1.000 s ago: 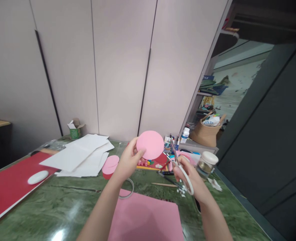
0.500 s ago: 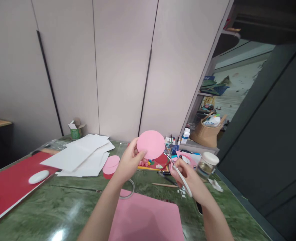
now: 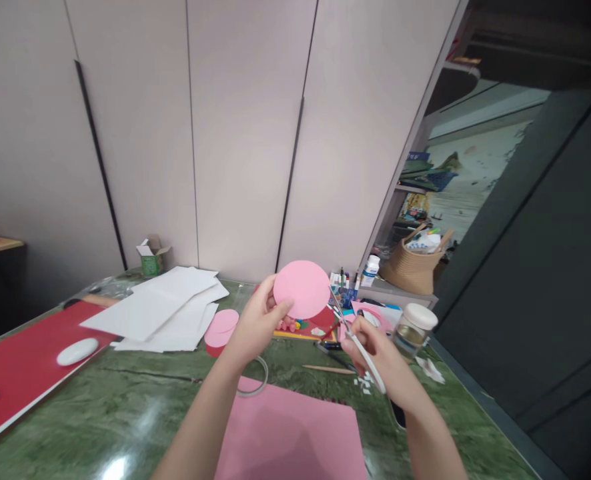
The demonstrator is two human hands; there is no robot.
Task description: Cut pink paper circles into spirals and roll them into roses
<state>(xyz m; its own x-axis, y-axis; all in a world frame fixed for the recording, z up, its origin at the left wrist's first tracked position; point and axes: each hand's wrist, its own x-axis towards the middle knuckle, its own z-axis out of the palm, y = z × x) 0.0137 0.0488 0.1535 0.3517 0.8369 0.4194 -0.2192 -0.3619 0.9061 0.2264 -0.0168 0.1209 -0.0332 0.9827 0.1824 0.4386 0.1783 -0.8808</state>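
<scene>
My left hand [image 3: 261, 319] pinches a pink paper circle [image 3: 303, 288] at its lower left edge, thumb in front, and holds it up above the table. In my right hand [image 3: 375, 350] is a pair of scissors [image 3: 365, 360] with white handles. The blade tips point up and left, close to the circle's right edge; whether they touch it I cannot tell. Below both hands lies a large pink paper sheet [image 3: 295, 437]. Smaller pink paper circles [image 3: 223, 325] rest on the table left of my left wrist, with a red piece under them. A roll of tape [image 3: 263, 380] overlaps the sheet's upper left corner.
White paper sheets [image 3: 160, 310] are piled at the back left, beside a red board [image 3: 30, 360] with a white computer mouse [image 3: 77, 351]. A lidded jar [image 3: 414, 327] stands right of my right hand. A wooden stick [image 3: 329, 369] and white scraps [image 3: 363, 383] lie in the middle.
</scene>
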